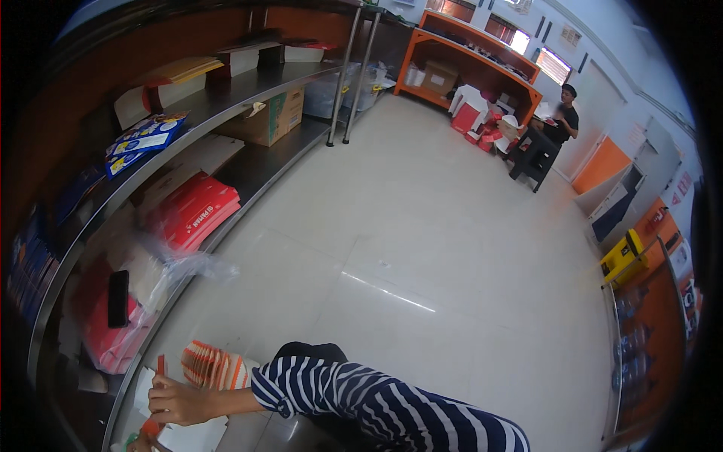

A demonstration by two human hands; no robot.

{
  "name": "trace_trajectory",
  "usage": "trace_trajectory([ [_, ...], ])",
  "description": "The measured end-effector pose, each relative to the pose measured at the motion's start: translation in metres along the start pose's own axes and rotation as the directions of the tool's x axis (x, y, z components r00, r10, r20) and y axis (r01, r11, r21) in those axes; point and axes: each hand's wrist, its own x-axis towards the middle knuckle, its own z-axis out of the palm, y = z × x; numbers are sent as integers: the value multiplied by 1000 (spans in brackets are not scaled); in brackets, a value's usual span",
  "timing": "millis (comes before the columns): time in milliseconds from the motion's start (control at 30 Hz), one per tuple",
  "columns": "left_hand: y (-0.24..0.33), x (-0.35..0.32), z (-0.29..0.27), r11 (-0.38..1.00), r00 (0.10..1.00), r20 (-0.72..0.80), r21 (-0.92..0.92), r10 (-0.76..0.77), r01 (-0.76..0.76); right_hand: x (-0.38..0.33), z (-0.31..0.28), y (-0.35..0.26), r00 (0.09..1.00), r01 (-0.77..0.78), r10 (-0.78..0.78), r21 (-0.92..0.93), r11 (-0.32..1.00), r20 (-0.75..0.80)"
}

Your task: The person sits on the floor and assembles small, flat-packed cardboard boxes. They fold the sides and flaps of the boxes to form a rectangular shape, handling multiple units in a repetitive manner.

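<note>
My right hand point(177, 401), reaching in from a navy-and-white striped sleeve, has its fingers closed on a white cardboard piece point(197, 435) with a red-orange edge. Only a small part of my left hand point(140, 444) shows at the bottom rim, beside the same cardboard; its fingers are mostly cut off. A small green thing point(128, 438) lies by it, too little seen to name. Just beyond my right wrist is a stack of orange-and-cream striped paper pieces point(215, 367).
A steel shelf point(290, 154) along the left bears red folded packaging point(199, 215), a phone point(118, 299), blue packets point(147, 141) and a carton point(280, 118). Far right, a person point(565, 120) sits by a black stool point(536, 157). A yellow bin point(623, 258) and water bottles point(634, 340) stand right.
</note>
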Motion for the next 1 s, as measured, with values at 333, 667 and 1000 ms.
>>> trace_trajectory([
  [333,-8,-3,4,899,984,107,-431,143,-84,1,-9,-2,988,85,-98,114,990,119],
  [667,17,-7,5,929,983,171,-351,-59,117,8,-25,-5,969,-22,-5,104,994,247],
  [1000,24,-2,-3,924,993,112,-377,-19,61,10,-32,-7,953,-25,8,53,998,302],
])
